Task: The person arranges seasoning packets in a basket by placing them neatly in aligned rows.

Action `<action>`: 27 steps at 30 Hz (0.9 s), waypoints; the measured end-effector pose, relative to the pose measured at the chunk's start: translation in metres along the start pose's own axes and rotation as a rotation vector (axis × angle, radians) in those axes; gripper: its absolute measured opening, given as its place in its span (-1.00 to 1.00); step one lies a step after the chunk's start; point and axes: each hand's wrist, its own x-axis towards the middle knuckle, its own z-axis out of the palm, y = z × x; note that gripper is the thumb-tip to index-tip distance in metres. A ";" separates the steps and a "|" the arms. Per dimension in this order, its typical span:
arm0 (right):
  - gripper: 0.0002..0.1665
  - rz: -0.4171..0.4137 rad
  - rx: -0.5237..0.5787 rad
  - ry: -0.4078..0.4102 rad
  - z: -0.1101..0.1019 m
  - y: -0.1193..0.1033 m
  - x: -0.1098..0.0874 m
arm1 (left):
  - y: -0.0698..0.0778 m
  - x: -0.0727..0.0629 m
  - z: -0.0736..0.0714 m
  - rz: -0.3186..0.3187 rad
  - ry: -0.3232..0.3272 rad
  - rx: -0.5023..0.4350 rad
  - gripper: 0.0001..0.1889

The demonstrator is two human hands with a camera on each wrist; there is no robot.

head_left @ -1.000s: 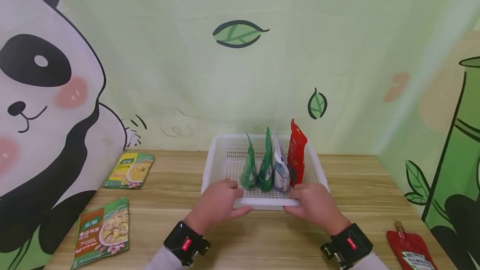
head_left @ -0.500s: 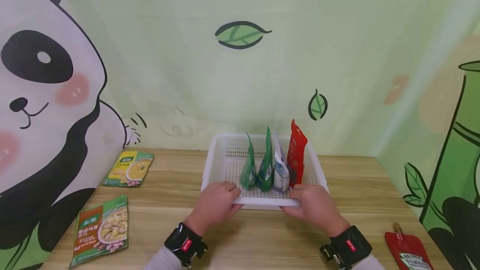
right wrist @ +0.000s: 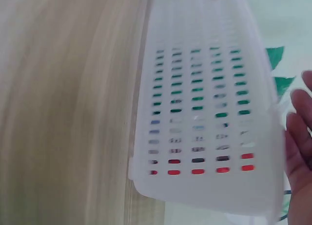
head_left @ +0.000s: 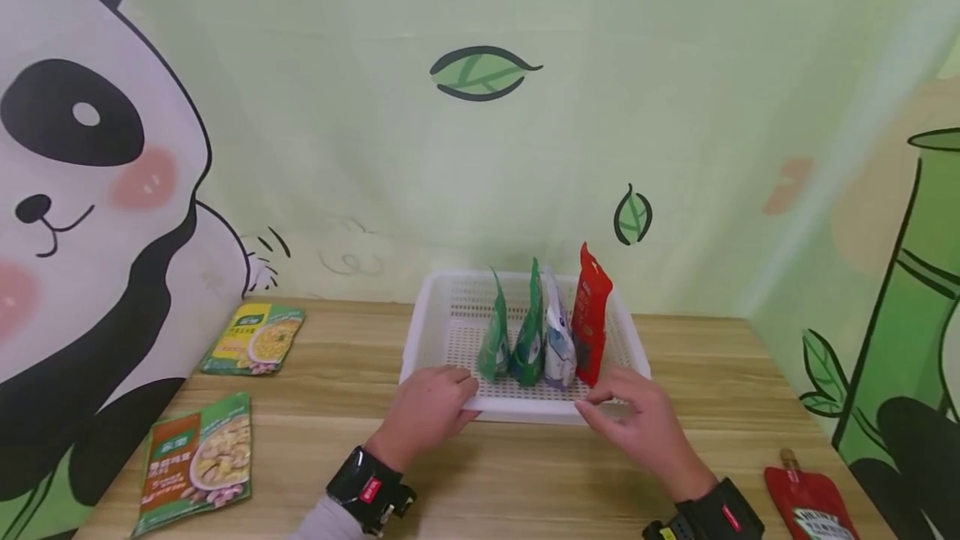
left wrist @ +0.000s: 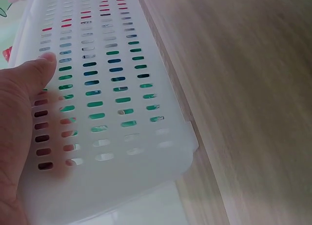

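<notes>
A white perforated plastic basket [head_left: 528, 408] stands at the back of the wooden table. Inside it, several pouches stand upright in a row: two green ones [head_left: 495, 348], a white-and-purple one [head_left: 559, 348] and a tall red one [head_left: 592, 315] on the right. My left hand [head_left: 431, 407] grips the basket's near rim at its left, with the thumb [left wrist: 41, 71] against the outer wall in the left wrist view. At the rim's right end, my right hand [head_left: 641, 419] is off the basket, its fingers [right wrist: 297, 108] loosely bent and holding nothing in the right wrist view.
On the left of the table lie a yellow-green food packet [head_left: 253, 340] and a brown-green one [head_left: 197, 463]. A red Heinz ketchup pouch [head_left: 810, 500] with a spout lies at the right front. A printed cloth backdrop [head_left: 480, 157] rises behind the table.
My right hand has let go of the basket's rim and drawn slightly right, its thumb and fingers parting from it. The left hand keeps its grip. Basket and pouches stay nearly in place.
</notes>
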 end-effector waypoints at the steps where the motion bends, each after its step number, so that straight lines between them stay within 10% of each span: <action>1: -0.77 0.015 -0.016 0.018 -0.002 -0.003 -0.003 | 0.000 0.000 0.000 -0.002 0.000 0.000 -0.74; 8: -0.66 0.128 -0.138 0.115 -0.025 -0.020 -0.031 | 0.005 0.003 0.003 0.024 0.002 -0.009 -0.74; 16: -0.83 0.489 -0.344 -0.121 -0.060 -0.021 -0.070 | 0.014 0.002 0.009 0.040 -0.021 -0.006 -0.74; 27: -0.71 0.555 -0.558 -0.007 -0.106 0.036 -0.137 | 0.010 -0.002 0.006 0.009 -0.046 -0.003 -0.74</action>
